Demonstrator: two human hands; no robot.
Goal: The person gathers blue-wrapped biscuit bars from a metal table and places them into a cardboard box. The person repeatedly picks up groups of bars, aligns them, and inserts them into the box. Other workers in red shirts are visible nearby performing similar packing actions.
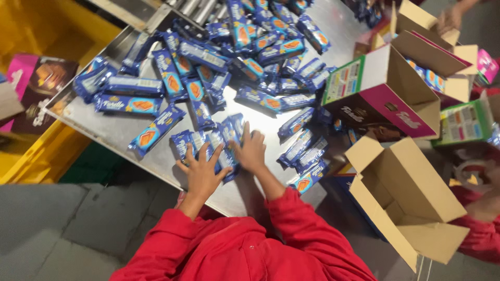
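Observation:
My left hand (200,171) and my right hand (251,151) lie flat, fingers spread, on a small row of blue snack packets (208,141) near the front edge of a steel table (114,132). The two hands press on the packets side by side; neither grips one. Both arms wear red sleeves. Many more blue packets (245,57) lie scattered in a heap across the far part of the table.
An open, empty brown carton (411,200) stands at my right. Behind it is a magenta-and-green printed carton (385,91) with open flaps. Another person's hand (450,18) is at the far right top. Yellow bins (47,151) are on the left.

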